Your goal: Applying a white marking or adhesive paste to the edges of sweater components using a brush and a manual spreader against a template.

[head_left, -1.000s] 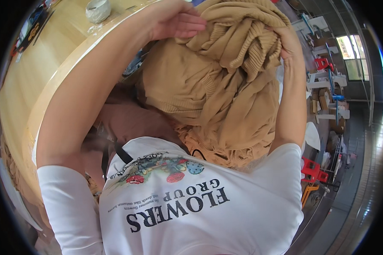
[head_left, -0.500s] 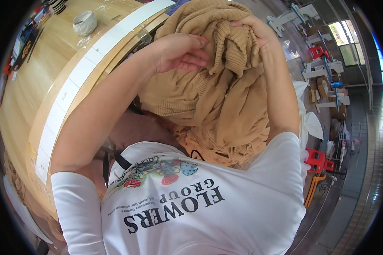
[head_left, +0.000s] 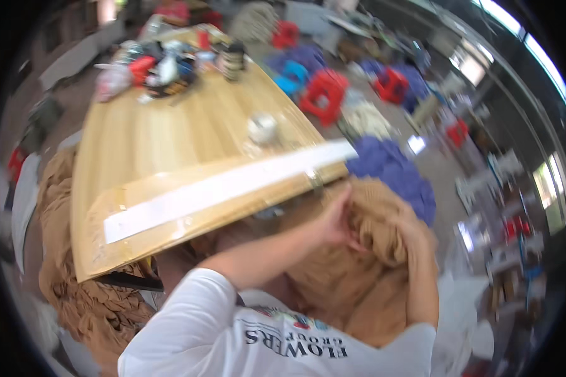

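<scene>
A bunched tan ribbed knit garment (head_left: 380, 232) is gathered between my hands, just off the right end of the table edge. My left hand (head_left: 341, 221) is at its left side, thumb up and fingers curled round the knit, somewhat blurred. On the other side my right hand (head_left: 414, 231) grips the bundle; its fingers are smeared by motion and partly lost against the cloth. More tan knit fabric (head_left: 352, 289) hangs in a heap below the hands, against my body.
A wooden table (head_left: 182, 125) with a long white strip (head_left: 233, 188) along its near edge stands to the left. On it are a roll of tape (head_left: 262, 129) and a cluttered pile. Tan cloth (head_left: 75, 283) lies left, a purple heap (head_left: 393, 176) and red stools (head_left: 324, 96) beyond.
My view has swung up and left, so more of the table and room shows. My hands stay at the tan knit bundle, which appears lower and farther right.
</scene>
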`<state>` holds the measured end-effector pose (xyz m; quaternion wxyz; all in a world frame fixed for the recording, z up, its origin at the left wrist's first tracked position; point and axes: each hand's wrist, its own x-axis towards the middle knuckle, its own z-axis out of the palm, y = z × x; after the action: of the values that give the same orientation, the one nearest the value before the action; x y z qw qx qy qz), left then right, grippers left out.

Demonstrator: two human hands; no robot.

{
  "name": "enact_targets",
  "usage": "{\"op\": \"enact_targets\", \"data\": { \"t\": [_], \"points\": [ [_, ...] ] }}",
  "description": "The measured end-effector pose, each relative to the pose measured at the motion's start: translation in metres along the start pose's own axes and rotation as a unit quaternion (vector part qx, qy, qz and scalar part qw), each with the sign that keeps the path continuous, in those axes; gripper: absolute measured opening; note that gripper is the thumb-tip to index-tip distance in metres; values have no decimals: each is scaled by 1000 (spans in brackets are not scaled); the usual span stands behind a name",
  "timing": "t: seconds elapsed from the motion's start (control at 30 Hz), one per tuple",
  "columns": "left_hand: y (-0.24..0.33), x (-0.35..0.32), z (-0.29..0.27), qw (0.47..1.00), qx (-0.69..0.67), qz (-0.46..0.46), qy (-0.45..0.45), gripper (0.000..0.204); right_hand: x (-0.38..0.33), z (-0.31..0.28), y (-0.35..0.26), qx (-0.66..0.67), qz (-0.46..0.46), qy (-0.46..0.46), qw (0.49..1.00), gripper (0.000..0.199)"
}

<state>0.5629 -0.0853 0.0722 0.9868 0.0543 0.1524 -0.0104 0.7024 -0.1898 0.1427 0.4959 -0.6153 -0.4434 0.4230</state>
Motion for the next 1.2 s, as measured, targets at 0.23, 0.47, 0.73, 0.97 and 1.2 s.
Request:
{"op": "enact_targets", "data": {
  "t": [0.23, 0.47, 0.73, 0.97, 1.2],
  "points": [
    [25, 35, -40, 992, 12, 123, -29, 31, -18, 57, -5, -170, -48, -13, 984, 42],
    [54, -52, 97, 919, 159, 308, -187, 12, -46, 91, -107, -100, -289, 84, 949, 35],
    [32, -273, 78, 854, 459, 242, -36, 46, -101, 214, -102, -163, -437, -167, 869, 65],
    [-52, -399, -240, 604, 730, -159, 278, 34, -100, 404, 84, -176, -258, -675, 668, 28],
    [-96, -417, -234, 404, 779, 45, 478, 37, -90, 423, 75, -38, -264, -538, 800, 21]
  ]
}}
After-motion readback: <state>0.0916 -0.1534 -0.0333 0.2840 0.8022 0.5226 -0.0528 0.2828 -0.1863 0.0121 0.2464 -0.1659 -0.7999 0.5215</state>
